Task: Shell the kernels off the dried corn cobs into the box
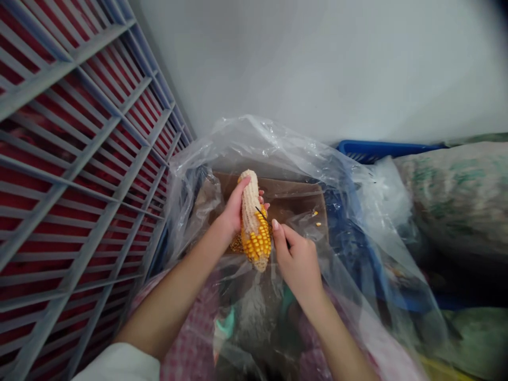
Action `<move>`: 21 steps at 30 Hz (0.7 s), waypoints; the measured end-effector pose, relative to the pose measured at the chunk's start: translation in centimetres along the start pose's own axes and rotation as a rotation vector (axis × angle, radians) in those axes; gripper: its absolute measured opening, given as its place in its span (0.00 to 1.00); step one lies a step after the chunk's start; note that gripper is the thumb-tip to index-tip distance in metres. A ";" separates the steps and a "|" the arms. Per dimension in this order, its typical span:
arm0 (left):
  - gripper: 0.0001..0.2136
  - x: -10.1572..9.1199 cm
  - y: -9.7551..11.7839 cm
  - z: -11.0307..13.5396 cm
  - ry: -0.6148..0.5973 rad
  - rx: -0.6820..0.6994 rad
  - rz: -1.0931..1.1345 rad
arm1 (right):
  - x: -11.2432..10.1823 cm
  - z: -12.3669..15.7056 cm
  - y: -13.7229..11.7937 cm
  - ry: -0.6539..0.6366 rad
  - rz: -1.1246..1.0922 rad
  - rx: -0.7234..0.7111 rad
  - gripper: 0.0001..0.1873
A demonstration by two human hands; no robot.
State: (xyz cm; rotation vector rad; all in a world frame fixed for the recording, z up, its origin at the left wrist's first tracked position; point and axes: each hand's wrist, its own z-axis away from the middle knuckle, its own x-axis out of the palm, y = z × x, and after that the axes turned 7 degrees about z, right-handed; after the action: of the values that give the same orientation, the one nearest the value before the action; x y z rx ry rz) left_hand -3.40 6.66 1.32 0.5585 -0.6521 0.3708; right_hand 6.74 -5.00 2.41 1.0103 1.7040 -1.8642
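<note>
An ear of corn (pixel 257 239) is tilted over the lined box, its upper part bare cob and its lower part still covered in yellow kernels. My left hand (pixel 238 203) wraps around the bare upper end. Against the kernels on the right side lies the tip of a thin dark pointed tool (pixel 262 214). My right hand (pixel 296 254) grips that tool's other end between thumb and fingers; its exact kind is hidden. Beneath the ear, loose kernels (pixel 237 243) are heaped in the box, partly covered by my hands.
Clear plastic sheeting (pixel 254 132) lines a cardboard box (pixel 289 193). A few stray kernels (pixel 318 224) lie at its right. Tall grey slatted crates (pixel 115 198) with red contents rise on the left. On the right are a blue crate (pixel 392 148) and a full sack (pixel 464 196). A pale wall (pixel 317 63) stands behind.
</note>
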 end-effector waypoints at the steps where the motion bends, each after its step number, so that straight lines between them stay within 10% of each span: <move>1: 0.18 0.1 0.2 0.0 0.009 0.036 -0.018 | -0.2 0.0 0.1 -0.001 0.004 -0.003 0.22; 8: 0.18 0.5 2.3 0.9 0.108 0.380 -0.104 | -1.2 0.2 0.7 0.006 0.200 -0.067 0.22; 21: 0.18 0.3 2.7 1.0 0.083 0.364 -0.054 | -1.7 0.2 0.7 0.003 0.205 -0.222 0.22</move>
State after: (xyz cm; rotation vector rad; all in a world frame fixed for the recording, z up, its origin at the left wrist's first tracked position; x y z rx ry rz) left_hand -4.98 8.20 3.14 0.9012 -0.4898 0.4630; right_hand 8.28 -5.53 3.23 1.0532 1.6942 -1.5100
